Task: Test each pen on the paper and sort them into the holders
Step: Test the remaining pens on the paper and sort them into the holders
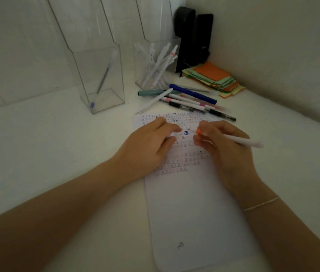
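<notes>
A sheet of paper [190, 203] lies on the white desk, its upper half filled with small ink marks. My right hand [227, 152] grips a white pen [241, 141] with an orange tip, the tip just above the paper near a blue blot. Over the paper's left part, my left hand [151, 142] has its fingers curled and seems to pinch a small white cap. Behind the paper lies a pile of loose pens [186, 100]. The left clear holder [100, 79] has one blue pen in it. The right clear holder [155, 63] has several white pens.
A stack of coloured sticky notes [214, 79] sits at the back right by the wall. Two black objects [194, 36] stand in the corner. Tall clear dividers [88, 22] rise behind the holders. The wall runs close along the right side.
</notes>
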